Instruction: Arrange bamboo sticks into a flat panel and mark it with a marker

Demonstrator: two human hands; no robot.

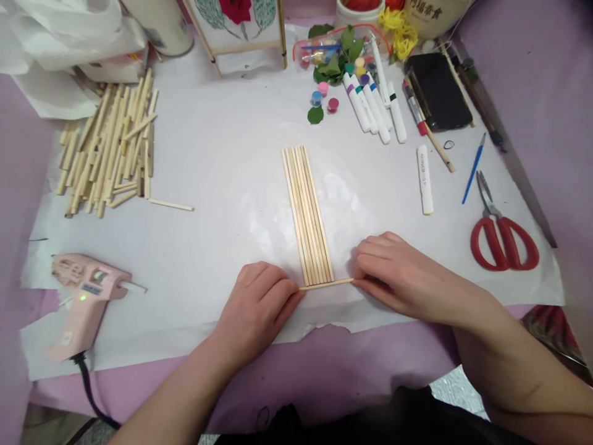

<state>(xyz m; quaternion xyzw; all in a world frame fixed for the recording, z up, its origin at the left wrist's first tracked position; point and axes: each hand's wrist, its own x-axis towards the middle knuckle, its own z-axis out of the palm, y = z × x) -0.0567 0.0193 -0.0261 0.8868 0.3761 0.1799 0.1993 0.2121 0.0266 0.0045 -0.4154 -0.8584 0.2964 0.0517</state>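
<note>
A thin wooden stick (327,285) lies crosswise at the near end of a row of several wooden sticks (307,216) set side by side on the white paper. My left hand (262,303) pinches the stick's left end, fingers closed. At its right end, the closed fingers of my right hand (393,272) grip the same stick. The row slants slightly, its far end leaning left. Whether the crosswise stick touches the row's ends I cannot tell for certain; they look very close. Both hands' fingertips are partly hidden.
A pink glue gun (88,290) with a lit green light lies at left, below a pile of sticks (111,142). Red-handled scissors (500,235), a phone (438,91) and white markers (373,108) lie at right. A framed flower picture (245,28) stands behind.
</note>
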